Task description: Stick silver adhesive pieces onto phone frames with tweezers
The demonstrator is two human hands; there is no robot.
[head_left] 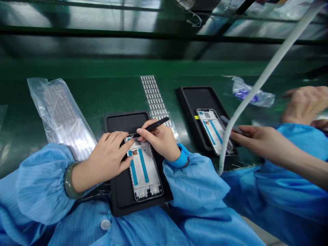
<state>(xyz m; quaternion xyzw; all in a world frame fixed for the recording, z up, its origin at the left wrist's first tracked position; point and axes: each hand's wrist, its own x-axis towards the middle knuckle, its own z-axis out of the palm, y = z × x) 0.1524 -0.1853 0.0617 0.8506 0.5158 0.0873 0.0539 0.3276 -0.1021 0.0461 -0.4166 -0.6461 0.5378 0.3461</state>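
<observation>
A phone middle frame [151,171] with two blue strips lies in a black tray [119,198] in front of me. My left hand [107,155] grips its upper left edge, with the thumb on the side and the fingertips at the top corner. Black tweezers [156,124] are pinched in my right hand [160,138], pen-like, above the frame's top end. Their tips lie beside my left fingertips; whether they hold a small part I cannot make out.
Behind the tray lies a sheet of small metallic parts [155,94]. At left is a clear plastic bag [66,112] with more strips. To the right, a co-worker's hand [252,136] is beside another phone frame [214,130] on a second black tray [189,102]. A white tube [261,80] slants between us.
</observation>
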